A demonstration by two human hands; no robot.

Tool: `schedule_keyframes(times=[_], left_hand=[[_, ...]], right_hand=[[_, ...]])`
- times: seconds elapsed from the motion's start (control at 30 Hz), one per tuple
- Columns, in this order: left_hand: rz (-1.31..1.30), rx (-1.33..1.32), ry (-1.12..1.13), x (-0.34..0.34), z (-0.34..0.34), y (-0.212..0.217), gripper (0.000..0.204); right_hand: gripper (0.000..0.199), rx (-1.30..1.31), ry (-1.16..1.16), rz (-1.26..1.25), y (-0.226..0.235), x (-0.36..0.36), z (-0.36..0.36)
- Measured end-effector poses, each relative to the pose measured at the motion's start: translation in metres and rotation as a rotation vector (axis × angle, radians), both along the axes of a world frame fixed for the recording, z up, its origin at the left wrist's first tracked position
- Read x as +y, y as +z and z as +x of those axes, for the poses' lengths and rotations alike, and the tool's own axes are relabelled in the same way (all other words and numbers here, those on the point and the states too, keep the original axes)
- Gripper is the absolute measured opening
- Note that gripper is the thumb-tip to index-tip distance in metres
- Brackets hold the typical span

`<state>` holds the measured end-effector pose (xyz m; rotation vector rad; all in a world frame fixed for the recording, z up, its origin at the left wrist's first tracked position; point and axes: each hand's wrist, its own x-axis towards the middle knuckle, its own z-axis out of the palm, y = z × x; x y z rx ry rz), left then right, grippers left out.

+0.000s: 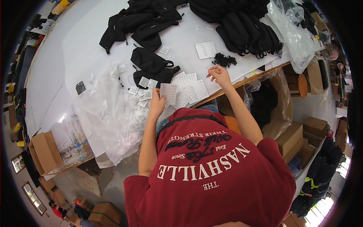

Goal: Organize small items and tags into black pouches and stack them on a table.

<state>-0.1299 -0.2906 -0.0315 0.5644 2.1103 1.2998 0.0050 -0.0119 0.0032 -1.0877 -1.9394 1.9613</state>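
My left hand [157, 101] grips a white printed card [168, 93] near the table's front edge. More white printed cards [197, 90] lie fanned out beside it. My right hand [219, 75] is raised over the table, fingertips pinched on what looks like a thin black tag string [208, 68]. Just beyond it sits a small heap of black tag strings [224, 60]. Black fabric pouches [152, 63] lie ahead of my left hand, small white labels on the nearest one. Many small white labels [140, 101] are scattered to the left of that hand.
A crumpled clear plastic sheet [109, 117] spreads over the table's left front. Piles of black pouches [244, 32] lie at the far side, with a clear plastic bag [297, 41] at far right. A single printed sheet [205, 50] lies near the strings. Cardboard boxes [289, 140] stand at right.
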Motion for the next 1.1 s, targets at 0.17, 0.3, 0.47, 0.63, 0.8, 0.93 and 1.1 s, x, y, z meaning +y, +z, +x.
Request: schedule_keyframes(times=[0.17,0.3,0.47,0.63,0.8,0.93,1.1], left_hand=[[0.155,-0.148,0.113,0.007,0.013,0.061,0.046],[0.082,-0.005,0.063,-0.001,0.013,0.061,0.051],[0.211,0.031,0.168,-0.004,0.009,0.033,0.033],[0.514,-0.46,0.287,0.002,0.007,0.073,0.018],[0.639,-0.601,0.253,-0.005,0.004,0.085,0.025],[0.623,-0.572,0.214,0.001,0.014,0.109,0.037],[0.496,-0.23,0.155,0.01,0.021,0.112,0.027]], right_hand=[[0.017,-0.485,0.07,0.422,-0.07,0.011,0.03],[0.018,-0.527,0.129,0.458,-0.046,0.005,0.028],[0.013,-0.279,0.394,0.892,-0.007,-0.01,0.023],[0.015,-0.363,0.598,1.045,-0.018,-0.011,0.03],[0.016,-0.304,0.642,1.081,-0.025,-0.005,0.03],[0.011,0.023,0.158,0.654,0.008,-0.008,0.007],[0.008,0.248,0.189,0.15,0.101,-0.067,-0.016]])
